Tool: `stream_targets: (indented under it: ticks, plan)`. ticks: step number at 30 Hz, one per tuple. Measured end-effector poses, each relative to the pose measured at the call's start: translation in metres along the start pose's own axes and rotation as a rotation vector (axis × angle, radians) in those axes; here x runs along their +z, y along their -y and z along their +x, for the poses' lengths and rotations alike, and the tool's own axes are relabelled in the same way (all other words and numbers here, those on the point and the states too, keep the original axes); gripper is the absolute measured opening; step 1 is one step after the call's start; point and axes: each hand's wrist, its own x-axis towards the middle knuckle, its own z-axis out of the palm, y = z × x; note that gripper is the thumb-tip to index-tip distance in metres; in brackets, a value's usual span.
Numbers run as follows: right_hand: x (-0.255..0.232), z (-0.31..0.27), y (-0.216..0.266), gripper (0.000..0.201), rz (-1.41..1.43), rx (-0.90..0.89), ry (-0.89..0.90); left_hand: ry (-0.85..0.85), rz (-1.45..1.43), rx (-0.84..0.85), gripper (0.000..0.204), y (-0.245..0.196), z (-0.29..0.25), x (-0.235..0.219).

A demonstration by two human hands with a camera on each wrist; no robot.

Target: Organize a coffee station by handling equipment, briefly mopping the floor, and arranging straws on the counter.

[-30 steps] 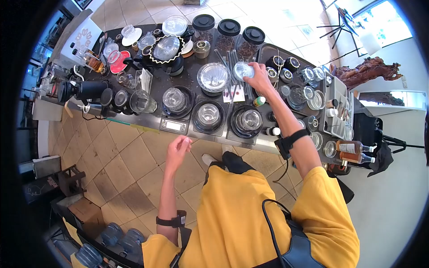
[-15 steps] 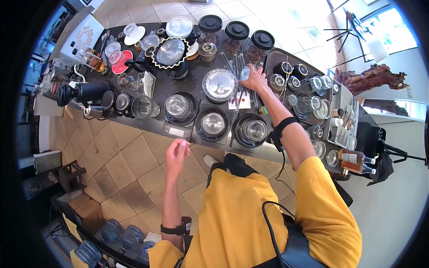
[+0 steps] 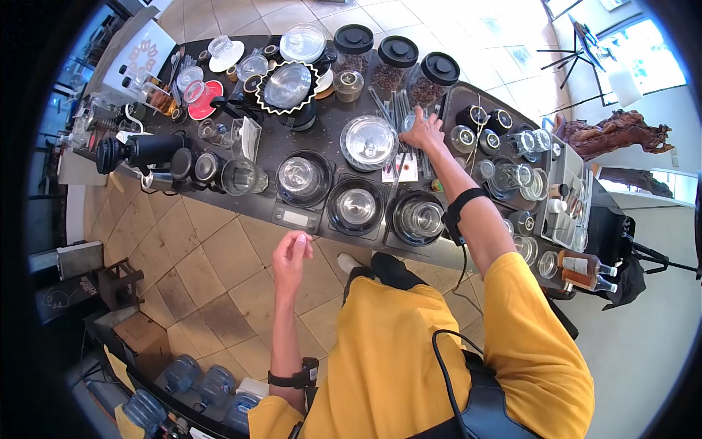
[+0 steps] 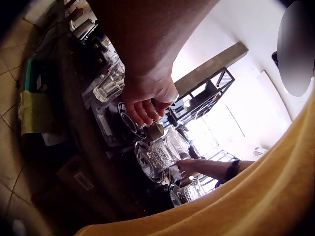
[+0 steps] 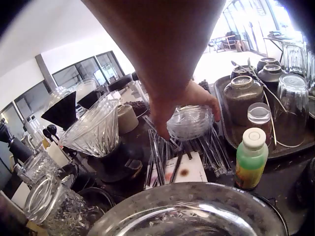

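Right hand (image 5: 184,105) curled round glass lid (image 5: 189,122), holding it low over the rods (image 5: 160,152) at the counter's (image 3: 329,139) far side, beside the tray (image 3: 453,99) | left hand (image 3: 291,254) loosely curled, holding nothing, off the counter edge, idle

Yellow short-sleeved shirt (image 3: 409,351), loose fit, sleeves ending above the elbows. Bare forearms and bare hands — left hand (image 3: 291,256), right hand (image 3: 424,133). Black strap with a small black unit on the left wrist (image 3: 294,378); matching black band on the right forearm (image 3: 461,212), a thin black cable trailing down from it. Black pouch (image 3: 493,413) at the right hip, a thin black cord looping up from it across the shirt. Dark trousers (image 3: 387,269) and one light-coloured shoe (image 3: 349,261) visible below the hem.
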Motion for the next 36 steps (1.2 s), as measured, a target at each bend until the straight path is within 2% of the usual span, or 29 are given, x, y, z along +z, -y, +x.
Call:
stream_targets:
  ticks: [10,16,18,22,25,27,28,30,31,34,36]
  plan:
    - [-0.012,-0.001,0.002,0.108,0.041,0.022,0.041,-0.004,-0.024,0.014,0.021,-0.014,0.001,0.0]
    - [-0.033,-0.01,-0.004,0.107,0.061,-0.092,-0.054,0.047,-0.056,0.099,0.021,-0.048,0.004,0.007]
    - [-0.049,-0.022,-0.008,0.106,0.125,-0.206,-0.093,0.062,-0.009,0.178,0.02,-0.064,0.008,0.009]
    - [-0.095,-0.073,-0.015,0.103,0.205,-0.326,-0.131,0.048,-0.087,0.206,0.018,-0.092,0.011,0.02]
    - [-0.132,-0.122,-0.013,0.102,0.252,-0.43,-0.109,0.12,-0.2,0.255,0.017,-0.103,0.015,0.033]
    - [-0.154,-0.16,-0.002,0.1,0.28,-0.453,-0.081,0.243,-0.234,0.258,0.033,-0.109,0.018,0.046]
    - [-0.161,-0.177,0.004,0.099,0.354,-0.514,-0.037,0.24,-0.24,0.258,0.033,-0.111,0.018,0.054]
    - [-0.168,-0.21,0.018,0.095,0.437,-0.609,0.022,0.358,-0.374,0.102,0.053,-0.115,0.019,0.071]
    - [-0.167,-0.225,0.026,0.099,0.424,-0.653,0.053,0.351,-0.38,0.099,0.053,-0.113,0.019,0.078]
    - [-0.154,-0.26,0.047,0.096,0.395,-0.78,0.097,0.525,-0.65,-0.083,0.069,-0.103,0.016,0.091]
    - [-0.14,-0.275,0.057,0.095,0.375,-0.846,0.087,0.522,-0.735,-0.08,0.07,-0.103,0.008,0.097]
